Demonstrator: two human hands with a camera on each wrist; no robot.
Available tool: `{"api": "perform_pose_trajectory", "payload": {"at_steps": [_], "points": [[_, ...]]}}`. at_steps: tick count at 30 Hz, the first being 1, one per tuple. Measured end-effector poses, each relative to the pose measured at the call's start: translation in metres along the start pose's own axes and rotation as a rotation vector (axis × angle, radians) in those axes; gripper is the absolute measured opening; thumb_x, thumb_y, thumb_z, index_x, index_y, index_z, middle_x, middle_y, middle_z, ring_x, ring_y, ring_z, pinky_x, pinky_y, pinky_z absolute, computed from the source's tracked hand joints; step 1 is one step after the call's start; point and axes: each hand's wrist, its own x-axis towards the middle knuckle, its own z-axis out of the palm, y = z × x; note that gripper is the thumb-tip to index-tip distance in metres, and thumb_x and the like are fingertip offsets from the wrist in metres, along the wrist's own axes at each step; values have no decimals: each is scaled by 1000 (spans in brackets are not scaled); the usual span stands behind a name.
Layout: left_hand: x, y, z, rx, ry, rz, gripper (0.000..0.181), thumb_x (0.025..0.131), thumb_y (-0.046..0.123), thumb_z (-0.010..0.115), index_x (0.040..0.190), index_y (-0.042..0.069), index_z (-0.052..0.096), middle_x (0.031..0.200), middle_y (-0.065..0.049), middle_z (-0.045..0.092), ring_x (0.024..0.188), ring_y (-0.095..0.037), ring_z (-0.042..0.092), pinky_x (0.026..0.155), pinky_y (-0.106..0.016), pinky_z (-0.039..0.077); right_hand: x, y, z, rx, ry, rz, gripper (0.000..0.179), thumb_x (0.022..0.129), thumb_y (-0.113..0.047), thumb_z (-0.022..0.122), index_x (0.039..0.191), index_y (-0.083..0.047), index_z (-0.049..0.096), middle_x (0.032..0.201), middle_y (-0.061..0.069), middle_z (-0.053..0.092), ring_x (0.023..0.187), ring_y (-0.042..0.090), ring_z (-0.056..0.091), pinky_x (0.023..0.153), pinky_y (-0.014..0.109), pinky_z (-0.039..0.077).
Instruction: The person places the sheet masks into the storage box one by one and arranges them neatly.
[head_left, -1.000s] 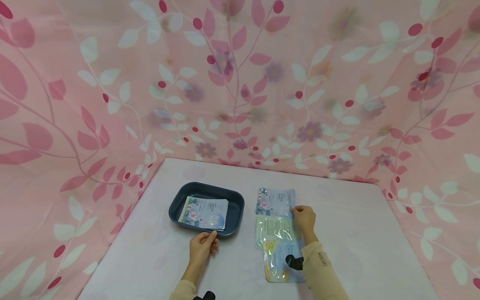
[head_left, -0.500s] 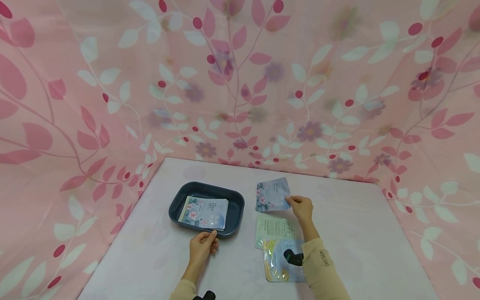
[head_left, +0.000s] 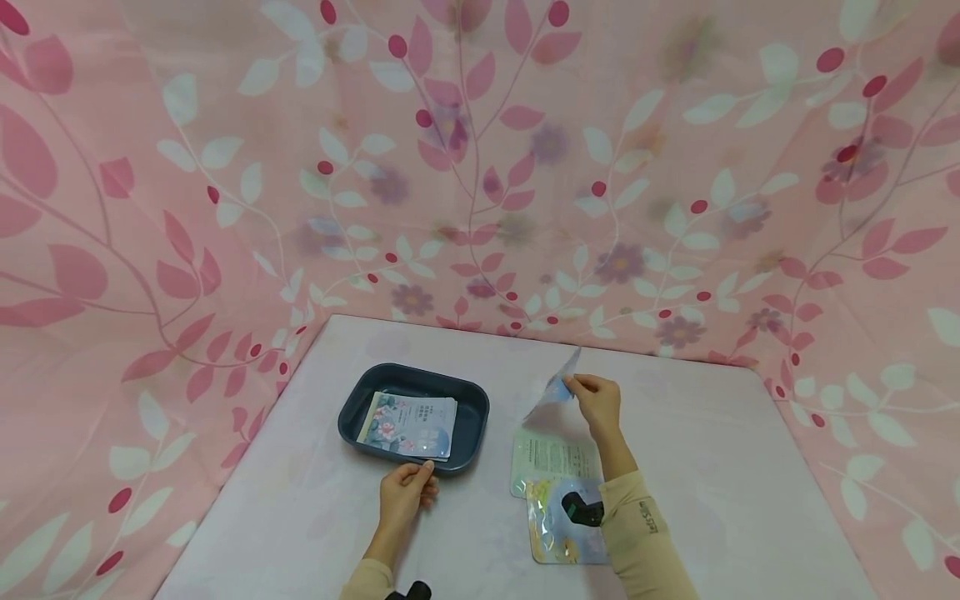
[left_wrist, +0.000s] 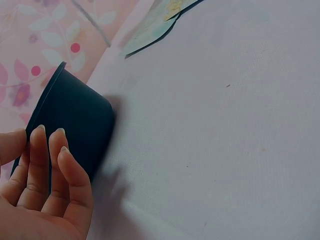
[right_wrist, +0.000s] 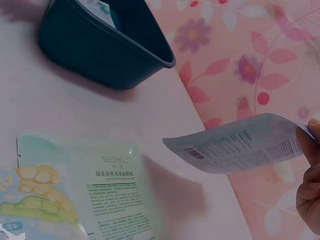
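Pale blue packet (head_left: 558,390), one, pinched between thumb and fingers of the right hand (head_left: 600,404), tilted, raised above the table (head_left: 465,537).
Left hand (head_left: 405,496): gripping near rim of dark blue tray (head_left: 469,425); packet stack (head_left: 412,425) inside. Green packet (head_left: 551,461): flat on table, partly under yellow-and-blue packet (head_left: 550,523).

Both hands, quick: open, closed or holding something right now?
Left hand: holding the dark blue tray by its rim.
Right hand: holding a packet in the air.
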Motion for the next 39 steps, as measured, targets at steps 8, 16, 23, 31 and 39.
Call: {"api": "perform_pose_trajectory", "payload": {"at_steps": [8, 16, 23, 31, 39], "points": [[6, -10, -1, -1, 13, 27, 25, 91, 14, 63, 77, -6, 58, 67, -11, 66, 53, -12, 61, 46, -24, 50, -1, -6, 0, 28, 1, 1, 29, 86, -13, 70, 103, 10, 67, 98, 21, 68, 76, 9, 59, 67, 18, 47], [6, -8, -1, -5, 2, 14, 26, 91, 17, 64, 79, -6, 58, 69, -10, 66, 54, -11, 60, 46, -24, 50, -4, -19, 3, 50, -18, -29, 28, 85, -13, 71, 102, 9, 68, 99, 20, 68, 76, 7, 58, 67, 16, 47], [8, -11, -1, 2, 12, 2, 24, 91, 15, 64, 78, -4, 59, 68, -9, 66, 54, -12, 60, 46, -23, 49, -10, -37, 11, 89, -46, -89, 24, 84, -10, 71, 99, 9, 69, 93, 20, 69, 70, 4, 59, 65, 15, 48], [9, -10, -1, 11, 18, -10, 22, 92, 14, 62, 78, -3, 59, 67, -7, 66, 54, -12, 60, 46, -23, 49, -13, -46, 18, 126, -46, -127, 21, 82, -7, 73, 93, 10, 69, 87, 19, 70, 66, 2, 58, 62, 15, 48], [8, -10, 0, 10, 22, 0, 22, 91, 13, 63, 78, -4, 58, 68, -10, 66, 54, -13, 61, 46, -23, 49, -18, -57, 28, 161, -87, -153, 19, 82, -5, 72, 92, 11, 69, 85, 18, 70, 66, 3, 58, 62, 18, 49]]}}
